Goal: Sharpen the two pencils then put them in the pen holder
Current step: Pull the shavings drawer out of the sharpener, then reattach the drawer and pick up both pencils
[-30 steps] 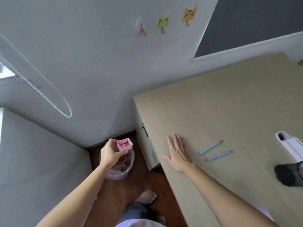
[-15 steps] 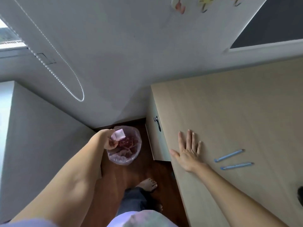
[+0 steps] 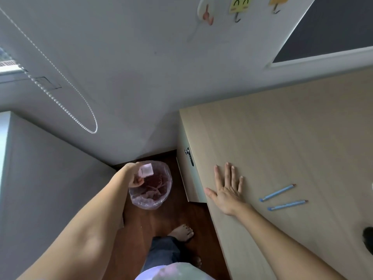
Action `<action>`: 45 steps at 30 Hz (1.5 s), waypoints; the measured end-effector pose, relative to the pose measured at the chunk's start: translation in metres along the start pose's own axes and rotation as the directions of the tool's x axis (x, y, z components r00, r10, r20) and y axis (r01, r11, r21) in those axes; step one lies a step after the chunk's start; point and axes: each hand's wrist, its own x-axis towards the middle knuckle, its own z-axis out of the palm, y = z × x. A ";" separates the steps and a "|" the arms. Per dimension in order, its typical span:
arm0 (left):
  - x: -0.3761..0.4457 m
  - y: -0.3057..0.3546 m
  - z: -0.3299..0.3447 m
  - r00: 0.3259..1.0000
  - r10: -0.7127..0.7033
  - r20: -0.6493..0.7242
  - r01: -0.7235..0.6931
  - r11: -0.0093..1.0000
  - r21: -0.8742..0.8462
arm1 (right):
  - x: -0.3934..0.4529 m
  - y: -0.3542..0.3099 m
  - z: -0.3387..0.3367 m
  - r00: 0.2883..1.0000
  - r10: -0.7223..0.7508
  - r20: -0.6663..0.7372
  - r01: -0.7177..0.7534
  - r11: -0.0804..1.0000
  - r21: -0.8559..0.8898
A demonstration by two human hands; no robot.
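Note:
Two blue pencils point(image 3: 278, 193) point(image 3: 287, 205) lie side by side on the light wooden desk point(image 3: 282, 138), to the right of my right hand point(image 3: 227, 188), which rests flat with fingers spread near the desk's left edge. My left hand point(image 3: 134, 176) holds a small pink shavings tray point(image 3: 146, 171), tipped over a bin point(image 3: 151, 190) lined with a clear pinkish bag on the floor. A black pen holder point(image 3: 368, 238) is just visible at the right edge.
The desk's side has a drawer or door with a metal handle point(image 3: 188, 156). Dark wooden floor point(image 3: 161, 219) lies below, with my bare foot point(image 3: 181, 232) on it. A beaded blind cord point(image 3: 60, 77) hangs on the left wall. Animal-shaped hooks point(image 3: 238, 9) stick to the wall above.
My left hand has lowered the pink tray and tipped it over the bin. The view has shifted left and down. My right hand stays flat on the desk.

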 end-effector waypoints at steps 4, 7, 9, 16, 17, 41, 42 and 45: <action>-0.005 -0.001 -0.002 1.000 -0.003 0.027 0.004 0.999 -0.044 | -0.002 -0.001 -0.002 1.000 -0.009 0.002 0.009 1.000 0.001; -0.005 -0.005 -0.007 1.000 -0.003 0.018 0.004 0.999 -0.050 | -0.002 -0.001 -0.002 1.000 -0.015 -0.005 0.015 1.000 0.004; -0.001 -0.011 -0.013 0.999 -0.033 -0.009 0.033 0.999 -0.034 | -0.002 -0.002 -0.002 1.000 -0.013 0.001 0.013 1.000 0.009; -0.006 -0.024 -0.028 1.000 0.006 0.022 -0.005 0.999 -0.046 | -0.001 -0.002 -0.014 0.995 -0.023 0.096 0.026 0.999 -0.029; -0.008 -0.021 -0.028 0.999 0.048 0.025 -0.047 0.998 -0.050 | -0.002 0.000 -0.019 0.992 -0.038 0.119 0.042 0.999 -0.025; -0.180 -0.100 0.254 0.215 0.427 0.878 -0.976 0.084 0.198 | -0.283 0.184 0.045 0.726 0.683 -0.080 -0.481 0.588 0.651; -0.180 -0.116 0.266 0.207 0.372 0.905 -0.977 0.035 0.210 | -0.282 0.182 0.050 0.708 0.699 -0.103 -0.478 0.582 0.657; -0.178 -0.155 0.294 0.185 0.209 0.960 -0.975 -0.081 0.206 | -0.278 0.182 0.054 0.676 0.723 -0.143 -0.459 0.566 0.685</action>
